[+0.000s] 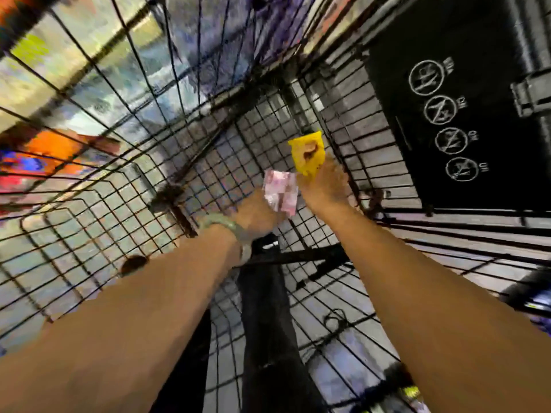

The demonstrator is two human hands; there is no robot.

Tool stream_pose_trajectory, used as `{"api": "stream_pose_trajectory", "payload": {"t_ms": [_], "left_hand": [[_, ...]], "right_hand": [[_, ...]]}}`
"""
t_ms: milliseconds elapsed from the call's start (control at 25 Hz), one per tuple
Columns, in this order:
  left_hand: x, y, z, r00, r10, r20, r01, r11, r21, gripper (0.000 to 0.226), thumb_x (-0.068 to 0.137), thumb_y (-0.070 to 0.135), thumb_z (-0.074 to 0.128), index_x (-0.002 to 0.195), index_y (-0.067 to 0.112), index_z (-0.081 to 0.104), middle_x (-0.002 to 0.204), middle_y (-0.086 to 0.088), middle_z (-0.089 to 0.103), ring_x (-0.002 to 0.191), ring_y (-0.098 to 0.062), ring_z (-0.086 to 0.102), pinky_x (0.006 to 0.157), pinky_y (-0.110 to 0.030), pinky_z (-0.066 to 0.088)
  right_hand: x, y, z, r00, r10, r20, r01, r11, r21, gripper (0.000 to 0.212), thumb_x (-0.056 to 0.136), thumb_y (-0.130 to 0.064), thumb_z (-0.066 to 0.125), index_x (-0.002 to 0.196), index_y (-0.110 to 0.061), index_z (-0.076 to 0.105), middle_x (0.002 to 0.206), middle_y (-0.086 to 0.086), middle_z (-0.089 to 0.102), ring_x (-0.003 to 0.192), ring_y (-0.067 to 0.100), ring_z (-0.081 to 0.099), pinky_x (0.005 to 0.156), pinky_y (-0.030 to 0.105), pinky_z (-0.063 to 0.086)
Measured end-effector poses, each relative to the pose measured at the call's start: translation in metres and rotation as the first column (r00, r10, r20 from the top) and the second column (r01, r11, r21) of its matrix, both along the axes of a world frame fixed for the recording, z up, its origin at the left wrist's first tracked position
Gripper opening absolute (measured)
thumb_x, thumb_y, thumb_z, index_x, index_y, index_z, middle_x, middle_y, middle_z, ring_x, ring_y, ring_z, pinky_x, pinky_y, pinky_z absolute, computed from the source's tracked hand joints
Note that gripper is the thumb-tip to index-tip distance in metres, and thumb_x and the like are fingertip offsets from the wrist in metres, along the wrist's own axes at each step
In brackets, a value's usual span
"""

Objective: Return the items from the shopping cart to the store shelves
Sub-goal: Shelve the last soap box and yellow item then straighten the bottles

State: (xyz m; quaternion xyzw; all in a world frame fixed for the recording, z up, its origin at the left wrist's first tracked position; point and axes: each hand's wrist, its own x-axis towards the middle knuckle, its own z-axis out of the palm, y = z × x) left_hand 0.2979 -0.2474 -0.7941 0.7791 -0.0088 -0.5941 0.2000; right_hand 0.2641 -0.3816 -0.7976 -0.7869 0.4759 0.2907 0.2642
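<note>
Both my arms reach down into a black wire shopping cart. My left hand, with a pale band at the wrist, grips a small pink-and-white packet near the cart's floor. My right hand holds a small yellow packet with a brown picture on it, close to the cart's right wall. The two packets are side by side, almost touching. The frame is blurred, so finger detail is poor.
A black child-seat flap with white round warning symbols stands at the cart's right end. Colourful goods show blurred through the left wall. Grey tiled floor lies under the mesh. My dark trouser leg is below.
</note>
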Motion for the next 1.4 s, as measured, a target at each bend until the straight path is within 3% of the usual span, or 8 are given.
{"api": "stream_pose_trajectory", "payload": {"t_ms": [160,480,720,960,1120,1200,1280,1400], "left_hand": [[-0.003,-0.01,-0.017,0.976,0.218,0.021,-0.218,0.975,0.045,0.1,0.048,0.069,0.071,0.121,0.003,0.053,0.124,-0.019,0.057,0.115,-0.037,0.055,0.095,-0.047,0.049],[-0.022,-0.01,-0.018,0.903,0.366,0.226,-0.39,0.918,0.071,0.055,0.079,0.032,0.072,0.121,0.007,0.048,0.13,-0.015,0.046,0.119,-0.035,0.048,0.099,-0.044,0.043],[-0.035,0.029,0.006,0.743,0.669,0.011,-0.667,0.741,-0.073,0.043,0.071,0.023,0.077,0.102,0.016,0.047,0.093,0.001,0.061,0.086,-0.02,0.062,0.076,-0.033,0.052],[-0.016,0.138,0.069,0.759,0.65,0.038,-0.649,0.76,-0.038,0.041,0.068,0.026,0.076,0.089,0.032,0.041,0.098,-0.005,0.058,0.086,-0.025,0.059,0.075,-0.036,0.053],[-0.002,0.196,0.159,0.883,0.46,0.089,-0.46,0.888,-0.027,0.025,0.088,0.021,0.06,0.07,0.02,0.044,0.072,-0.003,0.05,0.073,-0.019,0.052,0.066,-0.015,0.043],[-0.002,0.222,0.203,0.908,0.381,0.173,-0.375,0.925,-0.066,0.013,0.09,0.017,0.059,0.09,0.006,0.053,0.087,-0.013,0.055,0.08,-0.025,0.054,0.065,-0.025,0.042],[-0.004,0.243,0.232,0.898,0.375,0.229,-0.356,0.927,-0.118,0.044,0.087,0.022,0.064,0.12,0.001,0.046,0.098,-0.009,0.056,0.094,-0.027,0.056,0.076,-0.032,0.046],[-0.022,0.293,0.293,0.859,0.438,0.267,-0.362,0.886,-0.288,0.041,0.085,0.021,0.068,0.115,0.002,0.046,0.089,0.0,0.053,0.088,-0.021,0.051,0.074,-0.025,0.043]], "right_hand": [[0.009,-0.001,-0.013,0.996,-0.08,-0.045,0.077,0.995,-0.06,0.081,0.09,-0.048,0.053,0.146,0.001,0.021,0.151,0.023,0.022,0.137,0.038,0.029,0.105,0.041,0.034],[0.013,-0.007,-0.019,0.93,-0.359,0.081,0.345,0.928,0.142,0.05,0.078,-0.037,0.073,0.119,-0.013,0.057,0.116,0.002,0.061,0.094,0.018,0.055,0.082,0.032,0.047],[-0.018,0.017,-0.001,0.933,-0.352,-0.072,0.351,0.849,0.395,0.023,0.081,-0.028,0.07,0.098,-0.02,0.058,0.113,0.018,0.064,0.095,0.034,0.063,0.065,0.038,0.054],[-0.056,0.071,0.077,0.992,0.061,-0.108,-0.005,0.89,0.456,0.016,0.084,-0.032,0.067,0.09,-0.017,0.063,0.11,0.015,0.067,0.102,0.034,0.063,0.091,0.046,0.051],[-0.054,0.114,0.166,0.89,0.452,-0.057,-0.41,0.85,0.33,0.033,0.091,-0.038,0.052,0.102,-0.008,0.06,0.101,0.012,0.062,0.101,0.034,0.061,0.077,0.035,0.046],[-0.052,0.139,0.209,0.854,0.518,-0.047,-0.496,0.837,0.231,0.037,0.091,-0.045,0.048,0.098,-0.011,0.057,0.095,0.009,0.058,0.094,0.032,0.059,0.07,0.032,0.039],[-0.049,0.165,0.241,0.835,0.55,-0.008,-0.542,0.826,0.156,0.034,0.09,-0.047,0.049,0.085,-0.014,0.052,0.091,0.01,0.06,0.089,0.033,0.06,0.068,0.032,0.038],[-0.045,0.228,0.29,0.777,0.62,0.11,-0.628,0.774,0.08,0.031,0.091,-0.044,0.052,0.087,-0.014,0.048,0.095,0.014,0.061,0.096,0.037,0.062,0.069,0.034,0.04]]}}
